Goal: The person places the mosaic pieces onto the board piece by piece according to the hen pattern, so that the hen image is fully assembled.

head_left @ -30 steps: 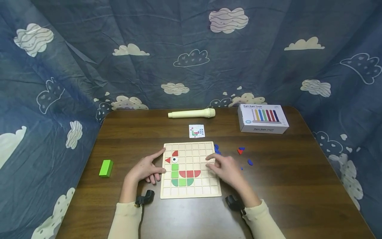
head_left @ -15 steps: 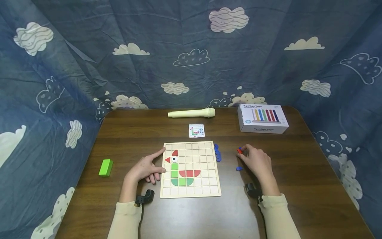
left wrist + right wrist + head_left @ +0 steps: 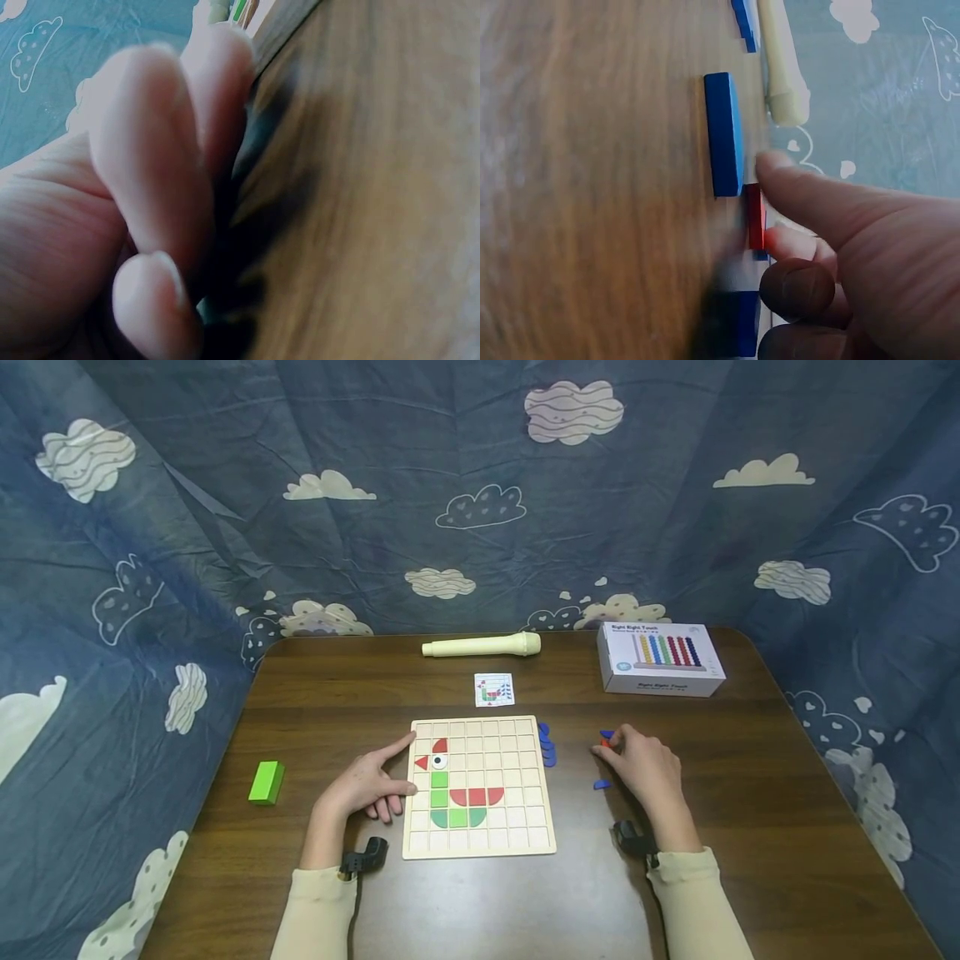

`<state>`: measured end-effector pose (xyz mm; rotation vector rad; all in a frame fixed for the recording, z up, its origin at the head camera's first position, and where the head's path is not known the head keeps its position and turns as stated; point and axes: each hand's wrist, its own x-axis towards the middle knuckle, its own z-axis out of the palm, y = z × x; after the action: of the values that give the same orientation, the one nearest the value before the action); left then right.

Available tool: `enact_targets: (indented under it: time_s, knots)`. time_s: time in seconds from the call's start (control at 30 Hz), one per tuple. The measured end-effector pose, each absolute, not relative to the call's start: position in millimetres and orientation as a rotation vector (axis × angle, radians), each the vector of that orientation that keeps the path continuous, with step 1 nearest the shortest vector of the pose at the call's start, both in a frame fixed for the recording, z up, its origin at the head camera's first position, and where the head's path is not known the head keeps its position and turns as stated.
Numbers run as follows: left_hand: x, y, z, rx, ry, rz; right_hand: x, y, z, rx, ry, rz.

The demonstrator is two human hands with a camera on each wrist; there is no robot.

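A square wooden grid board (image 3: 517,847) holds red, green and dark green pieces in a bird shape with a round eye piece (image 3: 439,761). My left hand (image 3: 363,783) touches the board's left edge with thumb and index finger stretched out; in the left wrist view its other fingers (image 3: 150,165) curl over the tabletop. To the right, my right hand (image 3: 651,768) pinches a small red triangle (image 3: 756,217) between thumb and index finger. Blue pieces lie around that hand, one half-round blue piece (image 3: 723,135) near the thumb and another blue piece (image 3: 747,322) below the fingers.
Several blue pieces (image 3: 548,747) lie along the board's right edge. Behind the board is a small pattern card (image 3: 494,689), with a cream toy microphone (image 3: 480,645) farther back. A white toy box (image 3: 662,660) stands back right, a green block (image 3: 266,782) at left.
My right hand has moved from over the board's right side to the loose pieces, its fingers now at the red triangle. A blue piece lies in front of it. My left hand stays put.
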<state>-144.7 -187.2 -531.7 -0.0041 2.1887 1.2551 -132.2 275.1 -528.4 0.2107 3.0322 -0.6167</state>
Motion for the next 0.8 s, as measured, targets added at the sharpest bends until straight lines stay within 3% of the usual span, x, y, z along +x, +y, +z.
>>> enact_targets:
  time_s: [0.3,0.8]
  knots:
    - [-144.0,-187.2,-532.0,-0.016,2.185,1.258,-129.8,283.9,-529.1,0.062,3.082,-0.617]
    - [-145.6,-184.2,-530.5,-0.031,2.205,1.235,-130.1,279.9,-527.6,0.040,3.089,-0.609]
